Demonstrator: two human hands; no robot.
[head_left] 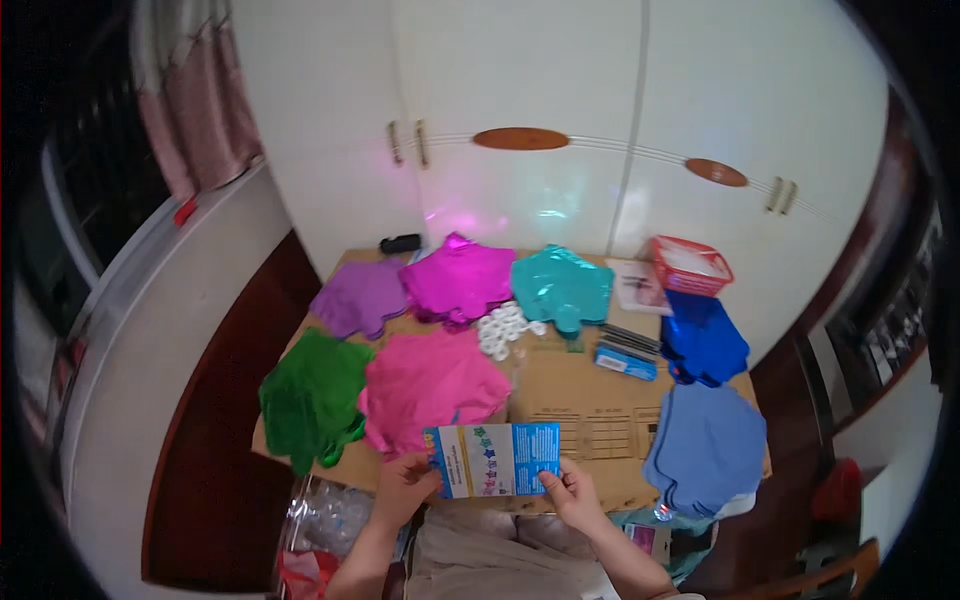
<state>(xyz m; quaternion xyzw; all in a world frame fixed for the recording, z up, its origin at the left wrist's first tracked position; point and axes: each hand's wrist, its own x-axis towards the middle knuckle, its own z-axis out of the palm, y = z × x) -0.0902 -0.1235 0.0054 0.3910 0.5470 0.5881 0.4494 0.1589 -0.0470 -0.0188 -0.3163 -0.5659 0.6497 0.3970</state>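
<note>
Both my hands hold a blue and white printed card (490, 460) with small coloured shapes on it, near the front edge of the table. My left hand (405, 488) grips its left edge. At the right edge, my right hand (572, 494) pinches it with the thumb on top. Just beyond the card lies a pile of flat, pink, shiny foil balloons (430, 385). A green foil pile (315, 390) is to its left. Farther back are purple (360, 297), magenta (460, 278) and teal (563, 285) ones. Several small white rings (503, 328) sit in the middle.
Cardboard (580, 415) covers the table. On the right lie dark blue foil (703, 335) and a grey-blue pile (708, 445). Dark pens (628, 342) rest by a blue box (626, 363). A red basket (690, 265) stands at the back right, before white cupboards (520, 60). Clear plastic bags (335, 515) are below left.
</note>
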